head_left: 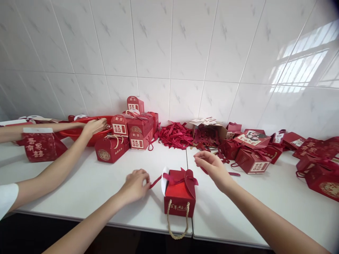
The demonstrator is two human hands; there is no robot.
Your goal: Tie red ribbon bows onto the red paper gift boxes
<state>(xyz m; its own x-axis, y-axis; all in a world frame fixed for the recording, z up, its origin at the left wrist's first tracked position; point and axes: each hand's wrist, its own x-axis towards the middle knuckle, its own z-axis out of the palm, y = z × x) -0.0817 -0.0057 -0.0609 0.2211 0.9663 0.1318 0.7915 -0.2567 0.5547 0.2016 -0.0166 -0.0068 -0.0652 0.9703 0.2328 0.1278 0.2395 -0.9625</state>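
Note:
A small red gift box point(179, 197) with a rope handle stands at the near edge of the white table point(87, 187). A red ribbon point(178, 177) runs across its top. My left hand point(135, 185) is closed, pinching the ribbon's left end just left of the box. My right hand point(212, 167) hovers to the upper right of the box, fingers curled in a pinch around the ribbon's right end.
A co-worker's arms reach in from the left, one hand point(94, 126) at a red basin point(79, 132). Finished red boxes point(132, 130) are stacked behind it. A heap of loose ribbons point(176, 134) lies by the wall. Flat and folded boxes point(254, 151) are piled on the right.

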